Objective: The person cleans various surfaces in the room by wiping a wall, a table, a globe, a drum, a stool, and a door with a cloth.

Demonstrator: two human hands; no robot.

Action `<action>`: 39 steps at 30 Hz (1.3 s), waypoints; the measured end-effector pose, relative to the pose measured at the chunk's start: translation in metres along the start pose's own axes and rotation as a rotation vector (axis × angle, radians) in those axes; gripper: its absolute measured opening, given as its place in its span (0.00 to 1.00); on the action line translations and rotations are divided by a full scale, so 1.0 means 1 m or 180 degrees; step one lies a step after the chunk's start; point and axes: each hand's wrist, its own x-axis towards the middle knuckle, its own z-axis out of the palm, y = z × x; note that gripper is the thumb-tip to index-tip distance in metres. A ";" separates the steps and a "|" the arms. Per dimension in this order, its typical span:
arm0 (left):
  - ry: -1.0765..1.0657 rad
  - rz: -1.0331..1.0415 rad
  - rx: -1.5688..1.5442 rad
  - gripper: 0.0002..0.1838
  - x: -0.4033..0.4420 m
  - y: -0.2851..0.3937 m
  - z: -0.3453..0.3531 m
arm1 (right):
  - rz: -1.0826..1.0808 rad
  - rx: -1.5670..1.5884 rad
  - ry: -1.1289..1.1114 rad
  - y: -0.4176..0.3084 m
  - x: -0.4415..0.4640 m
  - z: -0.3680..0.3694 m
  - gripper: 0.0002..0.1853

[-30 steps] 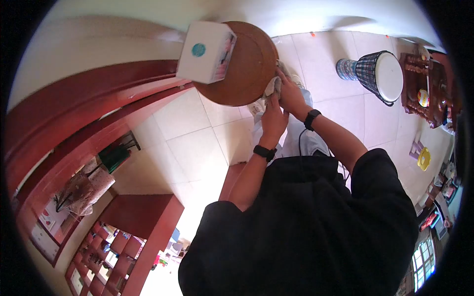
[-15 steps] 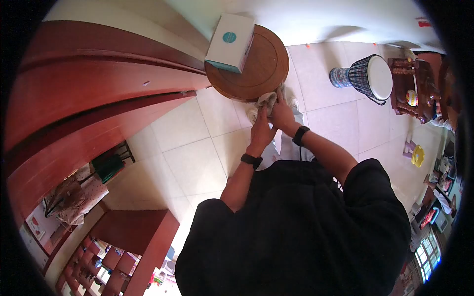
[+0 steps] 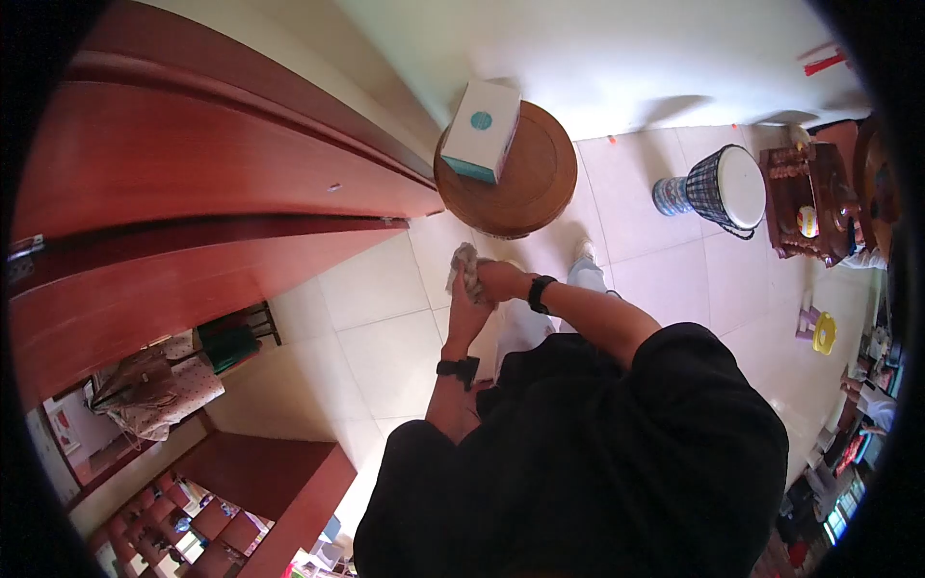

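A crumpled greyish cloth [image 3: 464, 262] is bunched between my two hands, out over the tiled floor. My left hand [image 3: 468, 313] grips it from below, fingers wrapped round it. From the right side my right hand [image 3: 502, 280] closes on the same cloth, its fingers partly hidden. Both wrists carry dark bands. Just beyond the hands stands a round brown wooden stool [image 3: 540, 183], apart from them. On its left part sits a white and teal box [image 3: 484, 135].
Red wooden doors [image 3: 222, 164] line the left. A drum [image 3: 732, 188] lies tilted on the right beside a dark carved wooden stand [image 3: 805, 207]. Farther right is a small yellow-topped stool [image 3: 823, 332]. A reddish shelf unit [image 3: 289, 472] stands at lower left.
Both hands have moved left and back from the stool's near edge, taking the cloth with them. The view has shifted, so the stool and box appear lower and farther right.
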 end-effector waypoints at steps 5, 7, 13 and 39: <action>-0.0624 0.0154 0.0087 0.56 -0.004 0.078 -0.005 | -0.0276 0.0841 0.0077 -0.027 -0.048 -0.070 0.21; -0.0562 0.0612 0.0555 0.54 0.003 0.102 0.004 | -0.0434 0.1096 0.0559 -0.029 -0.067 -0.093 0.26; 0.0074 0.1602 0.1531 0.34 0.040 0.218 0.029 | -0.0436 0.1224 0.1628 -0.067 -0.143 -0.200 0.34; 0.2549 0.3968 0.2206 0.15 0.053 0.364 -0.240 | -0.2944 -0.1166 0.4076 -0.334 0.065 -0.236 0.38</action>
